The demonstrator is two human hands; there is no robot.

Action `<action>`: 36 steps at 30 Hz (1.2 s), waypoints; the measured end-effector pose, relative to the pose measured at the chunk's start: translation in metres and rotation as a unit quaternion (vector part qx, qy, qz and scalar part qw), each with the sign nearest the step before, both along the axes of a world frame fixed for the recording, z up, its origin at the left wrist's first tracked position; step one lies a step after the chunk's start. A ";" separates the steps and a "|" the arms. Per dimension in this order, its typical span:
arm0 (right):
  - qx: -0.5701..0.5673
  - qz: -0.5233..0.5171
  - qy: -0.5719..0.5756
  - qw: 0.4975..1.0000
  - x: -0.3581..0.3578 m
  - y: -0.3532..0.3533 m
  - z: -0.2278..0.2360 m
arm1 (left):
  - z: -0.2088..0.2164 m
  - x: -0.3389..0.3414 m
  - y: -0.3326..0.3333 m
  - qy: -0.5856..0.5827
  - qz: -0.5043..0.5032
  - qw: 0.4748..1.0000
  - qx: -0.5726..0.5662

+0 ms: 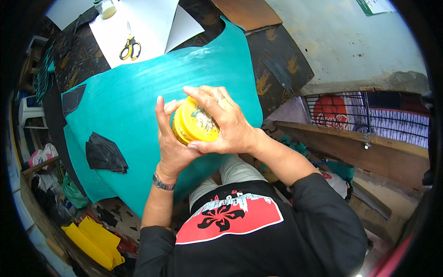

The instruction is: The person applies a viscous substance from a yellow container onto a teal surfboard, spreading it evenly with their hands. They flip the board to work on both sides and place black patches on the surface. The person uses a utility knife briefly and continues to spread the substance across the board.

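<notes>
Between my two hands is a round jar with a yellow screw lid, held above the table. Its lid top is smeared with dried whitish and teal residue. My left hand wraps the jar's side, thumb and fingers around it. Over the lid curls my right hand, its fingers on the far rim and its thumb at the near edge. Whether the lid is loose or tight, I cannot tell. Below them a large teal sheet of leather-like material spreads across the table. A stack of black cut pieces lies on its left part.
Yellow-and-black scissors rest on white sheets at the back, near a small glass jar. A dark cut piece lies at the teal sheet's left edge. Brown board sits far back. Folded yellow material is low left.
</notes>
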State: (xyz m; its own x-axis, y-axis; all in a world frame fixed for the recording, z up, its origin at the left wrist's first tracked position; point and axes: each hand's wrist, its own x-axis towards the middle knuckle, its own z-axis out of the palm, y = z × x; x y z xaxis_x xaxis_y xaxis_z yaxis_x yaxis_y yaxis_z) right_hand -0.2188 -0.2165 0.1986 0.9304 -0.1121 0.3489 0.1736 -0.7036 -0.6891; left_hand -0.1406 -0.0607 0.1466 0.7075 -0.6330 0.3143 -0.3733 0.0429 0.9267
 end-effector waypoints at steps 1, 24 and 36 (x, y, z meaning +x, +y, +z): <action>0.029 -0.002 0.002 1.000 -0.005 0.001 0.001 | 0.002 -0.003 0.001 0.023 -0.016 1.000 0.001; 0.672 -0.032 0.078 0.736 -0.062 -0.202 -0.029 | -0.035 -0.067 -0.141 0.149 -0.062 0.987 0.011; 0.318 -0.330 -0.128 0.879 -0.054 -0.386 -0.073 | -0.030 -0.087 -0.112 0.192 -0.027 0.978 0.075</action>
